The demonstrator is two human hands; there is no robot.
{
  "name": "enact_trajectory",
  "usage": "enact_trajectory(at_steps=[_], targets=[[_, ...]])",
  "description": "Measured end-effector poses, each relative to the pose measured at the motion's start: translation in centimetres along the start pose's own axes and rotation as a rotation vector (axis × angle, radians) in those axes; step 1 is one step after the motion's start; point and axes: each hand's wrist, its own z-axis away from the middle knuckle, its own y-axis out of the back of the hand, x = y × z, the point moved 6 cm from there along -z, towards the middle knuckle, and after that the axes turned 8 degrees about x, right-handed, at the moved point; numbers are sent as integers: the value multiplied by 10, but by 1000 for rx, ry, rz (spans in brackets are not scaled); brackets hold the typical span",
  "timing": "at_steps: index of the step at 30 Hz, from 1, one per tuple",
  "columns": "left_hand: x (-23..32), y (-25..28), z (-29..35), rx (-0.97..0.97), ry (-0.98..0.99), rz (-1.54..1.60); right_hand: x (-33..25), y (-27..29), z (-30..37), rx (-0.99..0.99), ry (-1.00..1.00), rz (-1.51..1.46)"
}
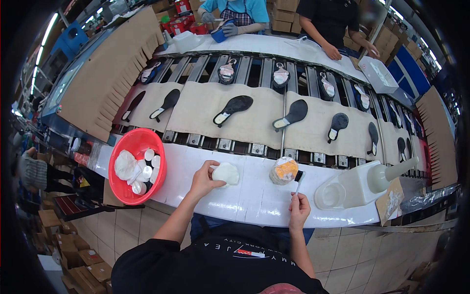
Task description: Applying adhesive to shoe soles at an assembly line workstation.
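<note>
My left hand [202,181] pinches the edge of a round white pad [226,174] lying at the white worktop; whether it is cloth or foam I cannot tell. My right hand [299,210] is closed around the pale handle of a small brush [300,175] with dark bristles. The bristles point away from me, beside a round pale pot [283,171] with an orange-yellow patch on top. I cannot tell whether the brush touches the pot.
A red basin [162,172] with white lids and a white cloth stands on my left. To the right is a white plastic bottle [350,186] with a nozzle. Beyond the worktop, a roller conveyor carries black shoe soles [232,109] on beige cloth [196,115]. Two people work opposite.
</note>
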Motion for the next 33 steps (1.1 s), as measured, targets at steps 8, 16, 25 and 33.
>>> enact_trajectory(at_steps=[8,16,25,33], targets=[[1,-19,13,-163,216,547,-4,-4,6,-27,-46,-8],[65,-31,22,-275,323,860,-54,-40,19,-189,6,130],[124,-35,48,-442,59,916,-129,-74,16,-280,112,62],[130,-35,61,-442,-21,847,-134,-89,22,-304,255,148]])
